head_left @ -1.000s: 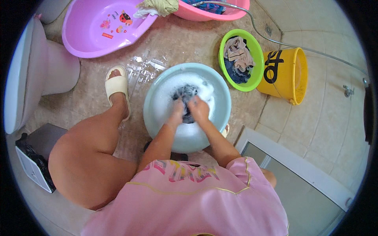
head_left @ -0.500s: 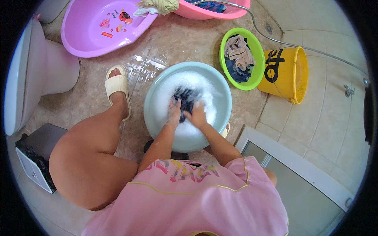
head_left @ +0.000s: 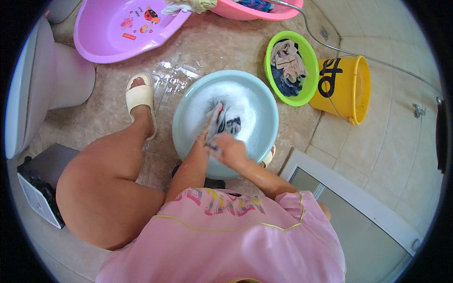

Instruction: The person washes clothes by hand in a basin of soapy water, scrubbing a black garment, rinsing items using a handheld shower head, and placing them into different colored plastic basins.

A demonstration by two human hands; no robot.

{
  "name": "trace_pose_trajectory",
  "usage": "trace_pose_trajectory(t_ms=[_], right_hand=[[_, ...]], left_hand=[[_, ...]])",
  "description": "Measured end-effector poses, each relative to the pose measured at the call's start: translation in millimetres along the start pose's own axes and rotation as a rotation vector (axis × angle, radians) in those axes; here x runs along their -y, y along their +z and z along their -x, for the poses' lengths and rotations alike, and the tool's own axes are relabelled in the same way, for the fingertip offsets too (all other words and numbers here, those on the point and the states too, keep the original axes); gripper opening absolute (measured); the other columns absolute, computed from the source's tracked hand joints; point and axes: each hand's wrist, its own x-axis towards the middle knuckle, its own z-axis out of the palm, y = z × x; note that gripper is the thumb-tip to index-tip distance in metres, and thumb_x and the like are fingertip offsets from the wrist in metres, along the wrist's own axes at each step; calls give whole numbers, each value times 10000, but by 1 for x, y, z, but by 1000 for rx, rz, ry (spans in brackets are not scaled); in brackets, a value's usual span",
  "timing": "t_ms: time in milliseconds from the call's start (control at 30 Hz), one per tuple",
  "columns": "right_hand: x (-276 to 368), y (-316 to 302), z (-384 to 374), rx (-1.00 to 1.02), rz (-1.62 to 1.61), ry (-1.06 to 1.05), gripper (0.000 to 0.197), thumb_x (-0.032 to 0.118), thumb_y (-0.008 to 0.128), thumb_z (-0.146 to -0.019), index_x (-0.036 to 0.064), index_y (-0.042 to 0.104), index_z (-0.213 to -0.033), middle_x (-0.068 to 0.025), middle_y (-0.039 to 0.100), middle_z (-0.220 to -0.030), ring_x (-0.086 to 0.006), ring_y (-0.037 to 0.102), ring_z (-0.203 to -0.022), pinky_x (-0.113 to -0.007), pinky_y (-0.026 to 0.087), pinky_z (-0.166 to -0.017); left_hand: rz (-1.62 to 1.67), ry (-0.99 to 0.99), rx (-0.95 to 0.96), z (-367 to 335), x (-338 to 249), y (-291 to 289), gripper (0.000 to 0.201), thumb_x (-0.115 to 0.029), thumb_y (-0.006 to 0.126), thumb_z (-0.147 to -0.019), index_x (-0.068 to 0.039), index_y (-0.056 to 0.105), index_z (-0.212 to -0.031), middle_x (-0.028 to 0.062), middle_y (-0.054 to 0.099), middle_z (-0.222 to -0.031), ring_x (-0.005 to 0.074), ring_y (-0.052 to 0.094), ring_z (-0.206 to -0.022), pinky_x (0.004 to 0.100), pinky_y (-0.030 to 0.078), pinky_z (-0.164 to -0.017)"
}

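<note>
A light blue basin [head_left: 181, 101] full of white suds stands on the floor in front of me. Dark wet cloth [head_left: 233, 126], streaked with foam, lies bunched in the suds. My left hand [head_left: 211, 123] is edge-on against the cloth, its fingers stretched out away from me. Closer to me, beside the left wrist, my right hand [head_left: 228, 150] is closed with a dark bit of the cloth at its fingers. Foam hides the basin's bottom and part of the cloth.
A green basin [head_left: 269, 70] of clothes and a yellow bucket [head_left: 340, 89] stand at the right. Purple [head_left: 106, 40] and pink [head_left: 250, 13] tubs sit at the back. A toilet [head_left: 71, 78] and a bin [head_left: 40, 200] are left, a white-framed door [head_left: 349, 200] right.
My right hand has drawn back toward me and left, from lying on the cloth to a closed grip near my left wrist. My left hand has turned edge-on.
</note>
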Motion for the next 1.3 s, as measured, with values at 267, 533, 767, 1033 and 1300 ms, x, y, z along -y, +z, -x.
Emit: trace_pose_trajectory(t_ms=[267, 533, 767, 1033, 1300], right_hand=[[-80, 31, -22, -239, 25, 616, 299, 330, 523, -717, 36, 581, -706, -173, 569, -738, -354, 546, -635, -418, 434, -568], [-28, 40, -11, -241, -75, 185, 155, 248, 571, -670, 94, 568, -680, -92, 537, -692, -276, 543, -620, -359, 446, -537], [-180, 55, -6, -128, -5, 588, 410, 384, 456, -806, 36, 541, -1005, -261, 481, -1021, -381, 443, -975, -428, 343, -836], [-142, 76, 0, 80, 180, 427, 301, 34, 435, -721, 12, 518, -1010, -182, 462, -1109, -374, 469, -937, -449, 362, -832], [-30, -2, -22, -71, -276, 42, 533, -55, 575, -546, 83, 526, -1059, -125, 516, -890, -301, 493, -920, -336, 393, -820]], left_hand=[[142, 130, -397, -55, 62, -43, 245, -236, 468, -821, -55, 522, -976, 81, 549, -900, 178, 559, -779, 315, 476, -671], [329, 329, 17, -72, 90, -98, 336, -266, 499, -809, -45, 469, -1061, 83, 543, -908, 193, 523, -803, 304, 434, -736], [-1171, 872, -823, -43, 0, -9, 429, -263, 579, -733, -26, 449, -1065, 189, 484, -1028, 339, 467, -949, 387, 383, -806], [-1183, 877, -924, -37, 32, -47, 601, -231, 617, -710, -71, 341, -1219, 231, 356, -1189, 390, 300, -1111, 446, 253, -939], [122, -20, -29, -50, 20, -61, 770, -589, 481, -728, -95, 269, -1280, 61, 362, -1254, 225, 434, -1064, 358, 418, -824]])
